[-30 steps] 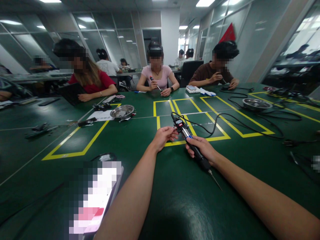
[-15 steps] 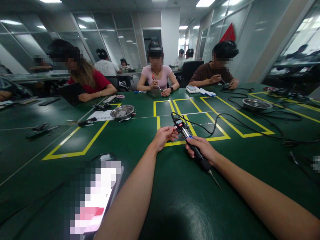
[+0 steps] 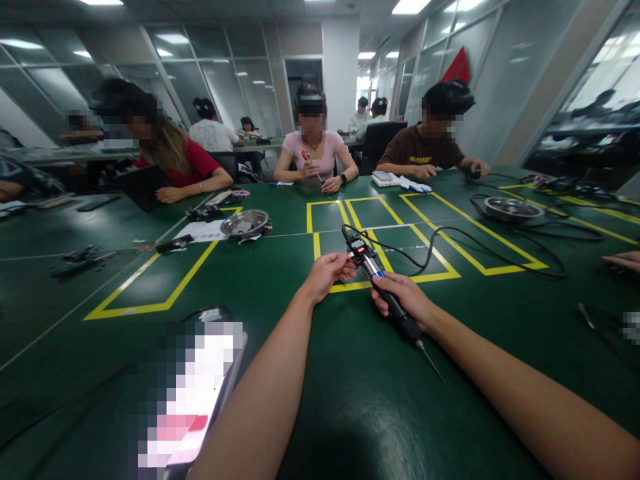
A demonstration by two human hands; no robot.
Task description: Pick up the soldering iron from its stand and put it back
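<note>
My right hand (image 3: 411, 301) is wrapped round the black grip of an electric screwdriver (image 3: 398, 313). Its long thin bit (image 3: 432, 363) points down toward the lower right, above the green table. At the opposite end, a black cable (image 3: 419, 265) leaves the tool and loops off to the right. My left hand (image 3: 327, 277) is closed, its fingertips pinched by a small red-and-white part (image 3: 356, 253) at the cable end. Whether they grip that part or something smaller is hidden.
Yellow tape outlines (image 3: 445, 275) mark the green table (image 3: 380, 413). A lit screen (image 3: 200, 393) lies left of my left forearm. Metal bowls (image 3: 245, 223) stand left and right, the right one among cables. Several people sit across; another person's hand (image 3: 623, 262) rests at the right edge.
My hands and the screwdriver have hardly moved. Another person's hand has appeared at the right edge, where a cable end lay. The person across at right has moved one hand rightward.
</note>
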